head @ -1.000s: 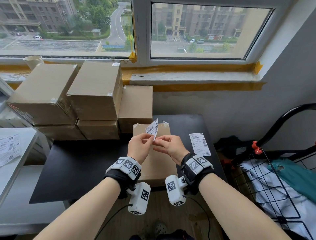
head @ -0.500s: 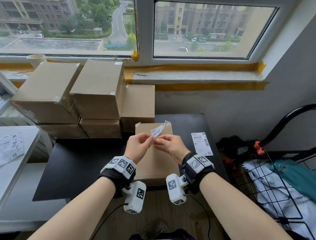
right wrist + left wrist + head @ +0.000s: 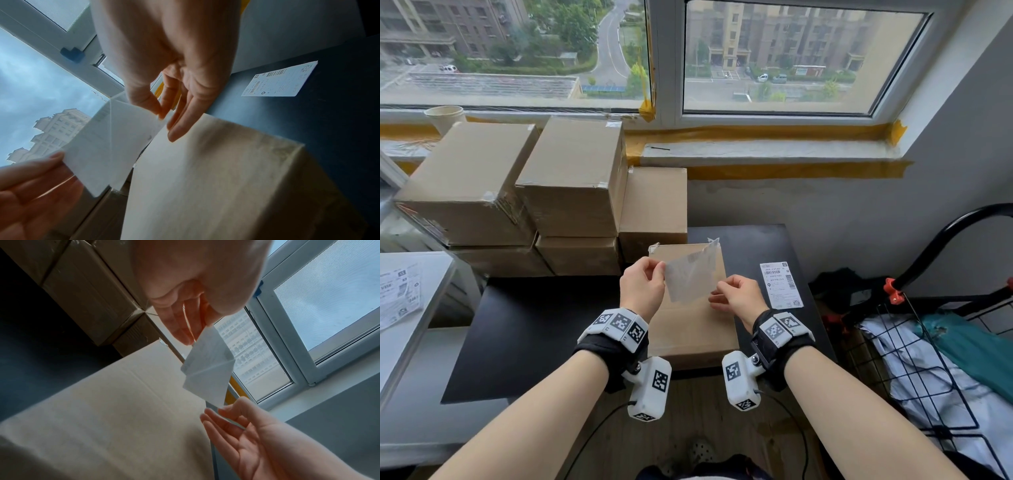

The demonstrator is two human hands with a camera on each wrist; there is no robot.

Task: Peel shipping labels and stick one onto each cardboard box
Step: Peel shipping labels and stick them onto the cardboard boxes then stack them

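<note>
The peel was the step in hand. The left hand [image 3: 643, 287] pinched one corner of the label [image 3: 691, 278] between thumb and fingertips, and the right hand [image 3: 736, 297] pinched the opposite lower corner the same way, so the sheet hung stretched between the two grips, tilted, its pale back toward the head camera. In the wrist views a diagonal line crossed the paper, probably where sticker and liner were parting, though which hand held which layer could not be told.

The box [image 3: 695, 329] lay flat directly under both grips, its top bare, apart from the paper. A second label [image 3: 780, 285] lay printed side up on the table [image 3: 524, 329], just right of the right hand. More boxes [image 3: 571, 192] stood stacked beyond the left hand.

The next move seemed to call for pulling the layers fully apart, keeping the sticky face off the fingers, then lowering the sticker square onto the top below and pressing it flat.
</note>
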